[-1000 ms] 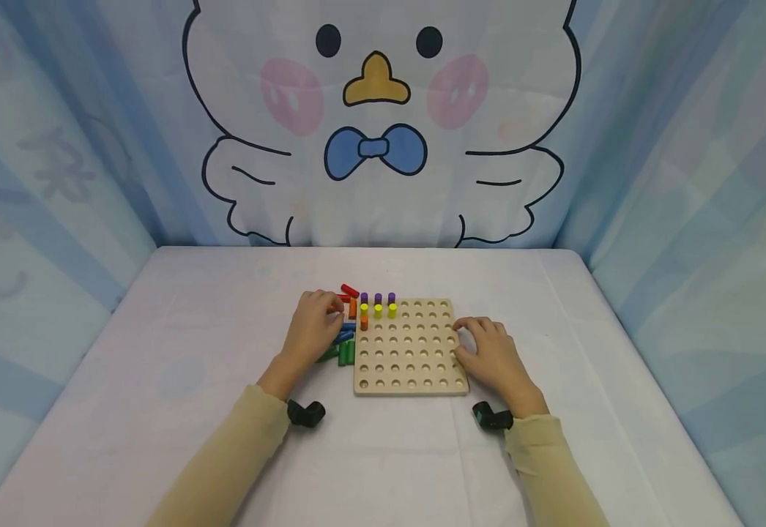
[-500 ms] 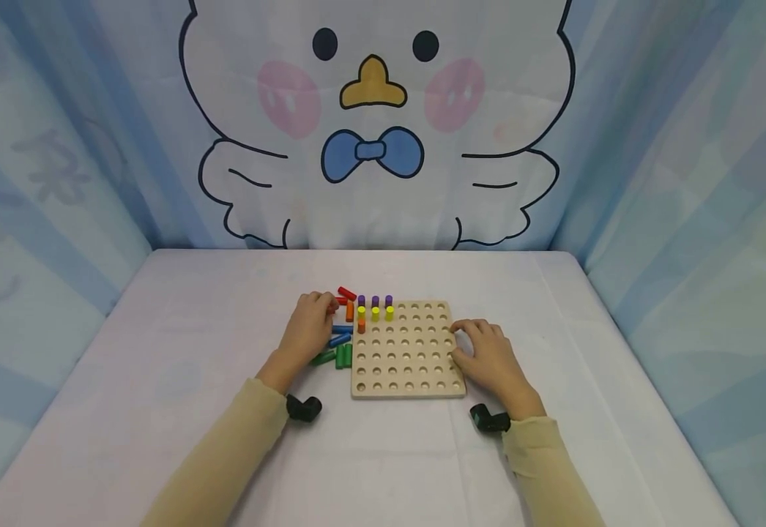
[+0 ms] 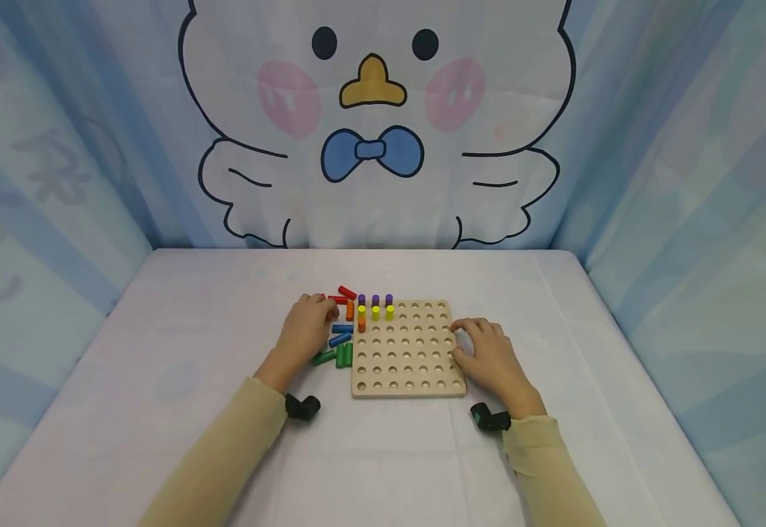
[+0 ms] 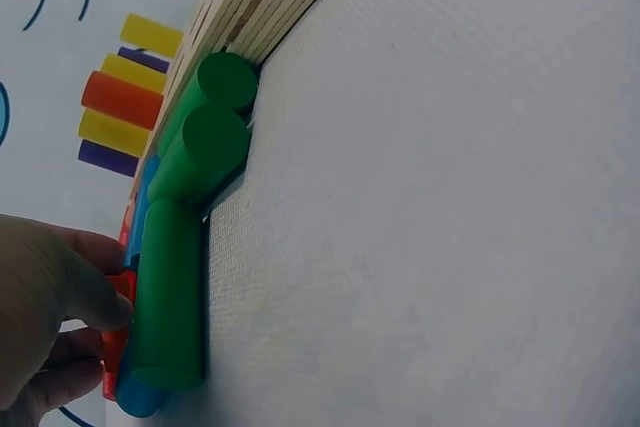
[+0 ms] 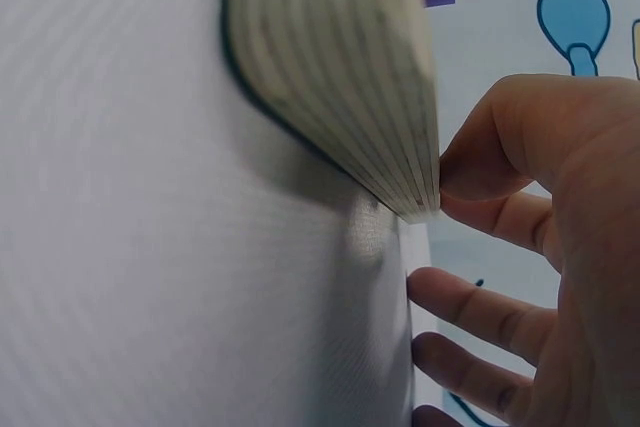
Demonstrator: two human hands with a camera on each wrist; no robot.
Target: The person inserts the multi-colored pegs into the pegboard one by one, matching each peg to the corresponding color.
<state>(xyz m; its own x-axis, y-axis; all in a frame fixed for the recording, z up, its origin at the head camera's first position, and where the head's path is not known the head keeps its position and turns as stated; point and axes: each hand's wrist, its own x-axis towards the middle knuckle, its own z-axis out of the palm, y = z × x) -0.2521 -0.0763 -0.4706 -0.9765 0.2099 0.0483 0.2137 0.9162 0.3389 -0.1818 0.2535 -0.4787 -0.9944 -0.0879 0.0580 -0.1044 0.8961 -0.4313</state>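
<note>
My left hand [image 3: 307, 326] is at the left of the wooden pegboard [image 3: 409, 385], beside loose pegs. In the left wrist view, the thumb and fingers of the left hand [image 4: 65, 312] pinch an orange-red peg [image 4: 115, 347], partly hidden by the thumb, behind a green peg [image 4: 168, 297]. Purple pegs [image 3: 376, 300] and yellow pegs [image 3: 376, 313] stand in the board's two back rows, with one orange peg [image 3: 362, 326] in front. My right hand [image 3: 491, 359] touches the board's right edge with thumb and fingertips, other fingers spread in the right wrist view.
Left of the board lie red pegs [image 3: 347, 292], another orange peg [image 3: 350, 310], blue pegs [image 3: 341, 329] and green pegs [image 3: 324, 357]. A white cloth covers the table [image 3: 225, 454]. Behind it hangs a curtain [image 3: 373, 205] with a cartoon figure.
Against a second ago, my left hand has drawn slightly left and down, uncovering more of the red and blue pegs. My right hand stays at the board's edge. The head view has shifted slightly.
</note>
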